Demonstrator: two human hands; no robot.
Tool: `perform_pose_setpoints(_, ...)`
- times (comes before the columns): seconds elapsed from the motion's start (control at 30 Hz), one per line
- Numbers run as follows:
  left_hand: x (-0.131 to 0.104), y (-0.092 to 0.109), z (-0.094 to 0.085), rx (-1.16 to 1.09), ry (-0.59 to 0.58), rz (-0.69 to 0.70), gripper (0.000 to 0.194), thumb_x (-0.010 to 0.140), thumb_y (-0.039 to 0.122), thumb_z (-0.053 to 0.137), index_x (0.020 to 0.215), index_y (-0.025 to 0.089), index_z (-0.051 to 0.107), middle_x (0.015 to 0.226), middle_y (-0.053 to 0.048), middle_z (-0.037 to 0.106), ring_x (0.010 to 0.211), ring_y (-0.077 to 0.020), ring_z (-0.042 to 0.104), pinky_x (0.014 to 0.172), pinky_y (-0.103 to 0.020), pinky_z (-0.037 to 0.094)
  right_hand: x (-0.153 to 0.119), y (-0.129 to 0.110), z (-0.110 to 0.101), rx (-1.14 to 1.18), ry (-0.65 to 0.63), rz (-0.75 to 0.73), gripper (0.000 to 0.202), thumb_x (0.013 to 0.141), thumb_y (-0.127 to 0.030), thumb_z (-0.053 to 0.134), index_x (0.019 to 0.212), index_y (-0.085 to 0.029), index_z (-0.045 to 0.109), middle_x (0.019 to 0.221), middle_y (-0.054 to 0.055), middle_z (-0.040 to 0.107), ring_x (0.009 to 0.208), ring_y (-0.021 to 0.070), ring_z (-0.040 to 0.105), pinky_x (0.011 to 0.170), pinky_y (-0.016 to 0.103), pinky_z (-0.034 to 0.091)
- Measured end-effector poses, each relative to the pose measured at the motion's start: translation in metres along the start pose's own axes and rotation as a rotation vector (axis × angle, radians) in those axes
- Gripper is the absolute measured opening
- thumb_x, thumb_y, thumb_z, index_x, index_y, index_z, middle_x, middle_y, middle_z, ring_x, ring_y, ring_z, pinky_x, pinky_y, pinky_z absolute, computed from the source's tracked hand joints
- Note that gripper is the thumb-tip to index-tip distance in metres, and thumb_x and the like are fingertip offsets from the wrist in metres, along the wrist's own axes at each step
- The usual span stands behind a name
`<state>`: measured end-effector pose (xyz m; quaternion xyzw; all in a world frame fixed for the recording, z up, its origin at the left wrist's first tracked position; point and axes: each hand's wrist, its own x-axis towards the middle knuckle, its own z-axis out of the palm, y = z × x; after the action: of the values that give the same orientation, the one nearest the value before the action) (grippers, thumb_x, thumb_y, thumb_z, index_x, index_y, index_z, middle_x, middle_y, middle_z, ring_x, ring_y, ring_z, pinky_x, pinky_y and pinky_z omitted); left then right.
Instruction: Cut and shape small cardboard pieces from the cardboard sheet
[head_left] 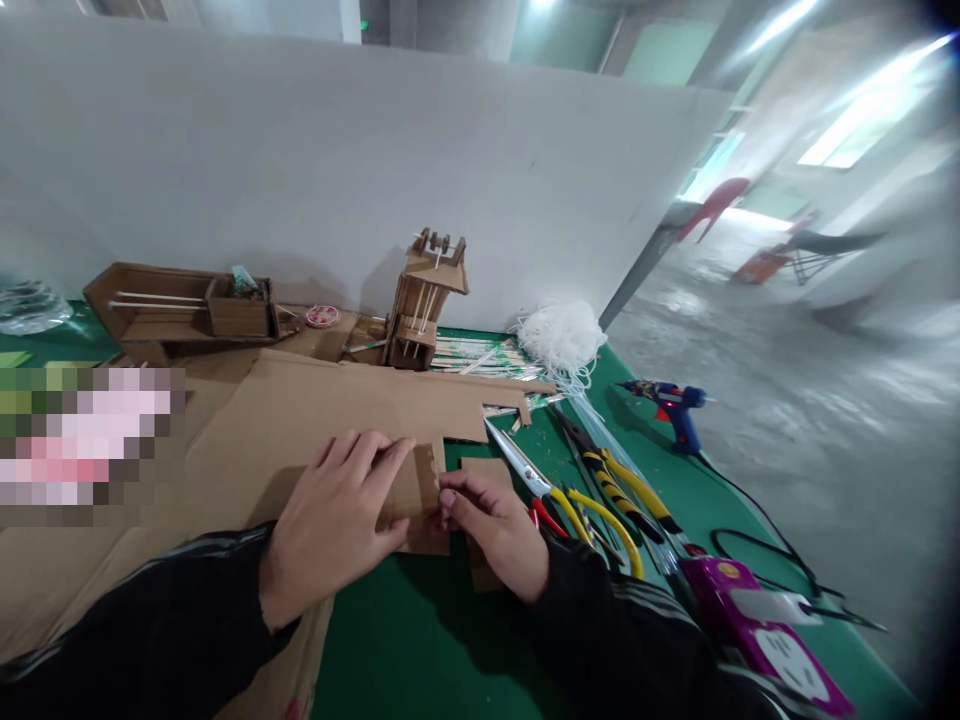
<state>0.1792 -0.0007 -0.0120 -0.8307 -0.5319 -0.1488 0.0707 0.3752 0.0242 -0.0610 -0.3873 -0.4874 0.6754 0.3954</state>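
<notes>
Head-worn view, forward and downward

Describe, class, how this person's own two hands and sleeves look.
The left hand and right hand are bare, with no gloves or rings showing. The left sleeve and right sleeve are long and black, with thin pale grey stripes running lengthwise.

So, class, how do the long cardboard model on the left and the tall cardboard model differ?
The long model stretches low and wide, while the tall model stands upright. Pale rods lie sideways in the long model; the tall model's longest rods slant steeply. Both are brown cardboard fitted with thin, pale rods.
</notes>
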Motion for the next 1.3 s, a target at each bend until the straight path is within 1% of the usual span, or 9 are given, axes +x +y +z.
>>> perform_pose_setpoints(0.37, 0.0, 0.0, -0.003, 0.01, 0.002, 0.02, 0.059, 0.077, 0.026, 0.065, 0.133, 0.016, 0.048, 0.108, -0.011, 0.056, 0.099, -0.0286, 0.051, 0.083, -0.042, 0.048, -0.003, -0.003, 0.0, -0.082, -0.036, -0.028, 0.034, 0.081, -0.051, 0.067, 0.093, -0.019, 0.063, 0.069, -0.002, 0.064, 0.065, 0.0171, 0.067, 0.07, 0.034, 0.055)
perform_pose_setpoints(0.6, -0.001, 0.0, -0.006, 0.012, 0.015, 0.041, 0.059, 0.077, 0.026, 0.066, 0.132, 0.015, 0.049, 0.108, -0.01, 0.055, 0.099, -0.0291, 0.05, 0.083, -0.042, 0.048, -0.008, -0.014, 0.002, -0.281, -0.019, -0.093, 0.017, 0.083, -0.029, 0.06, 0.096, -0.019, 0.065, 0.08, 0.002, 0.067, 0.075, 0.018, 0.066, 0.073, 0.032, 0.053)
perform_pose_setpoints(0.67, -0.001, 0.0, -0.007, -0.004, 0.017, 0.033, 0.059, 0.077, 0.026, 0.065, 0.132, 0.016, 0.049, 0.108, -0.01, 0.055, 0.1, -0.0289, 0.05, 0.084, -0.042, 0.048, -0.015, -0.023, -0.007, -0.431, 0.002, -0.126, 0.022, 0.084, -0.027, 0.058, 0.103, -0.019, 0.065, 0.09, 0.005, 0.07, 0.082, 0.0206, 0.067, 0.076, 0.034, 0.053)
perform_pose_setpoints(0.77, -0.002, 0.001, -0.009, -0.026, 0.018, 0.023, 0.059, 0.078, 0.027, 0.065, 0.134, 0.017, 0.047, 0.11, -0.009, 0.054, 0.102, -0.0285, 0.05, 0.085, -0.041, 0.048, -0.036, -0.035, -0.034, -1.059, 0.147, -0.242, 0.025, 0.089, -0.027, 0.05, 0.108, -0.02, 0.065, 0.108, 0.01, 0.07, 0.099, 0.0269, 0.064, 0.089, 0.043, 0.049)
perform_pose_setpoints(0.83, -0.003, 0.001, -0.01, -0.032, 0.028, 0.026, 0.059, 0.079, 0.027, 0.064, 0.134, 0.018, 0.047, 0.11, -0.009, 0.054, 0.102, -0.0285, 0.05, 0.086, -0.042, 0.047, -0.054, -0.038, -0.056, -1.442, 0.247, -0.171, 0.029, 0.089, -0.027, 0.049, 0.112, -0.018, 0.064, 0.111, 0.013, 0.068, 0.106, 0.0337, 0.059, 0.093, 0.05, 0.046)
perform_pose_setpoints(0.93, -0.003, 0.002, -0.012, -0.028, 0.045, 0.035, 0.058, 0.079, 0.027, 0.064, 0.134, 0.017, 0.047, 0.11, -0.01, 0.054, 0.102, -0.0285, 0.05, 0.088, -0.043, 0.046, -0.076, -0.032, -0.082, -1.733, 0.245, 0.029, 0.044, 0.087, -0.031, 0.054, 0.125, -0.01, 0.058, 0.12, 0.019, 0.063, 0.11, 0.0379, 0.057, 0.094, 0.052, 0.046)
perform_pose_setpoints(1.07, -0.003, 0.002, -0.014, -0.024, 0.063, 0.041, 0.058, 0.079, 0.027, 0.063, 0.134, 0.018, 0.047, 0.11, -0.01, 0.055, 0.102, -0.0288, 0.051, 0.086, -0.042, 0.047, -0.079, -0.023, -0.09, -1.783, 0.228, 0.161, 0.052, 0.086, -0.024, 0.053, 0.135, -0.007, 0.049, 0.127, 0.02, 0.059, 0.113, 0.0356, 0.059, 0.093, 0.048, 0.047)
perform_pose_setpoints(1.23, -0.004, 0.0, -0.015, -0.041, 0.084, 0.03, 0.061, 0.079, 0.029, 0.064, 0.136, 0.019, 0.045, 0.11, -0.009, 0.054, 0.102, -0.0286, 0.051, 0.086, -0.042, 0.047, -0.062, -0.023, -0.088, -1.701, 0.292, 0.211, 0.043, 0.082, -0.019, 0.053, 0.123, -0.009, 0.057, 0.117, 0.019, 0.063, 0.092, 0.0334, 0.069, 0.081, 0.045, 0.05)
perform_pose_setpoints(1.3, -0.004, 0.0, -0.017, -0.06, 0.091, 0.021, 0.062, 0.08, 0.029, 0.063, 0.137, 0.02, 0.043, 0.111, -0.009, 0.053, 0.103, -0.0281, 0.05, 0.087, -0.042, 0.046, -0.059, -0.024, -0.091, -1.669, 0.344, 0.208, 0.043, 0.08, -0.021, 0.055, 0.121, -0.01, 0.056, 0.118, 0.019, 0.062, 0.09, 0.033, 0.069, 0.08, 0.044, 0.051)
